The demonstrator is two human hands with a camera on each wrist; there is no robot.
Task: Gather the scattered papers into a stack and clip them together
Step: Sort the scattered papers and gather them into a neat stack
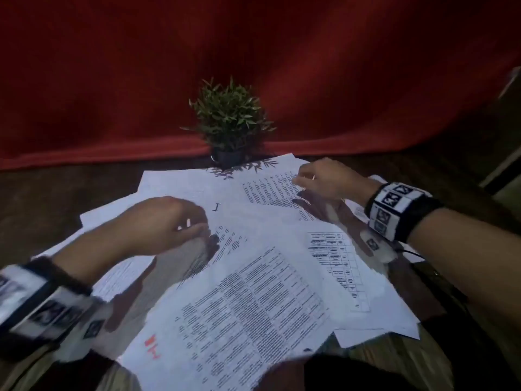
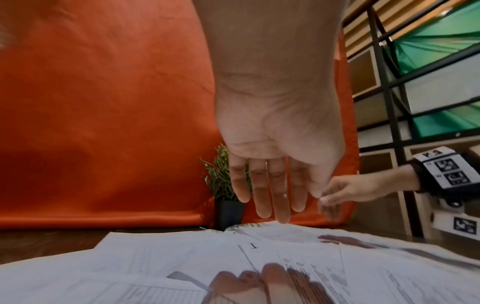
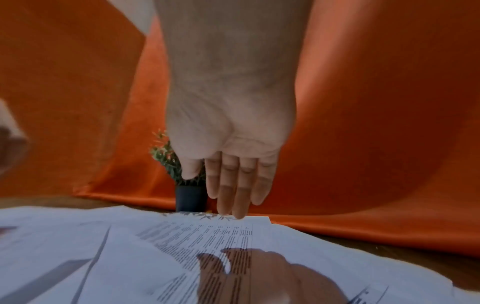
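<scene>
Several printed white papers (image 1: 253,277) lie scattered and overlapping on a dark wooden table (image 1: 42,198). A small black clip (image 1: 216,207) rests on a sheet near the middle, also visible in the left wrist view as the clip (image 2: 253,245). My left hand (image 1: 186,224) hovers just left of the clip, above the sheets. Its fingers (image 2: 272,195) are straight and hold nothing, and its shadow falls on the paper below. My right hand (image 1: 307,184) reaches over the far right sheets, and its straight fingertips (image 3: 237,214) touch the far edge of a printed page (image 3: 207,236).
A small potted plant (image 1: 228,119) stands at the far edge of the papers, right behind both hands. A red cloth backdrop (image 1: 112,80) hangs behind the table. A black-framed shelf (image 2: 415,92) stands to the right. Bare table shows at the left.
</scene>
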